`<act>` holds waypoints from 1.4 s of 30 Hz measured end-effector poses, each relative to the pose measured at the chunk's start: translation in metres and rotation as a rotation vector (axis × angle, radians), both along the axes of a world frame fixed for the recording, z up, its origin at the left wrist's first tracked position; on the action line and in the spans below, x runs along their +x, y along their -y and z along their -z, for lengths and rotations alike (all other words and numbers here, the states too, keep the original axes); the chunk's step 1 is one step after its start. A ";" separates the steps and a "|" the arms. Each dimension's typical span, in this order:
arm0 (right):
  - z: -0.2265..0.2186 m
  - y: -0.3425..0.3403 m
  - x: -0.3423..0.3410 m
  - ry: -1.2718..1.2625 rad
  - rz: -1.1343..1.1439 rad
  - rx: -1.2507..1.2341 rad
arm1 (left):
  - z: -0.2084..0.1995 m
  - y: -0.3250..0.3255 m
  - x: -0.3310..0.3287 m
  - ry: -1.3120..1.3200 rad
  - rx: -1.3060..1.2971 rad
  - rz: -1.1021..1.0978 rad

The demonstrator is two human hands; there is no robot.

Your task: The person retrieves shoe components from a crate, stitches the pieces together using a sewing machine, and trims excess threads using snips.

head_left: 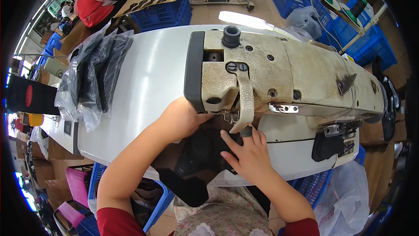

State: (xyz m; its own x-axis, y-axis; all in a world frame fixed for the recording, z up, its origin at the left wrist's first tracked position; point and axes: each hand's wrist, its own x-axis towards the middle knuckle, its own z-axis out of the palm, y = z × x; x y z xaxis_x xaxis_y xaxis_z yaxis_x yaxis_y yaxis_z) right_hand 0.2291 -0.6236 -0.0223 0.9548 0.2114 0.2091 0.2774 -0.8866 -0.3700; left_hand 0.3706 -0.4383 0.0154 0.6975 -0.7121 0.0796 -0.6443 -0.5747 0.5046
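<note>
Matt dark cloth (200, 148), rough-textured metal sewing machine (314, 70), smooth glossy tabletop (150, 66)

Free passage over white tabletop (152, 70) between two obstacles: plastic bags (92, 72) left, sewing machine (270, 74) right.

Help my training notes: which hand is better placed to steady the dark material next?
Right hand, probably: it is spread over the dark material beside the curved lever; the left hand looks bunched.

Blk/dk-brown workpiece (198, 151), thin sheet matl, matte. Irreg. outline, looks layered: blk section in mid, brownish area at L. Mostly flat on white tabletop (148, 83), far end under sewing machine (279, 70) head, partly hidden there. Angular blk near end sticks out past front edge, twd lap.
</note>
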 end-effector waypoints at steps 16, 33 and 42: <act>0.000 -0.007 0.006 0.031 0.109 0.007 | 0.019 -0.004 0.016 0.278 0.086 0.169; 0.007 0.014 0.017 -0.009 0.113 0.038 | 0.034 0.006 -0.024 0.640 0.353 0.201; 0.007 0.009 0.016 -0.038 0.127 -0.007 | 0.022 0.007 -0.027 0.477 0.382 0.116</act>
State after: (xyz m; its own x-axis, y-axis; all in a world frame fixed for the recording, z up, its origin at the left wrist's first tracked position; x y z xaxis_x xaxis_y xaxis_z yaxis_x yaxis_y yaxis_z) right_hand 0.2453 -0.6326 -0.0293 0.9811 0.0895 0.1713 0.1485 -0.9163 -0.3719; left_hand 0.3436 -0.4453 -0.0065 0.5647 -0.8206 0.0876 -0.8170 -0.5709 -0.0818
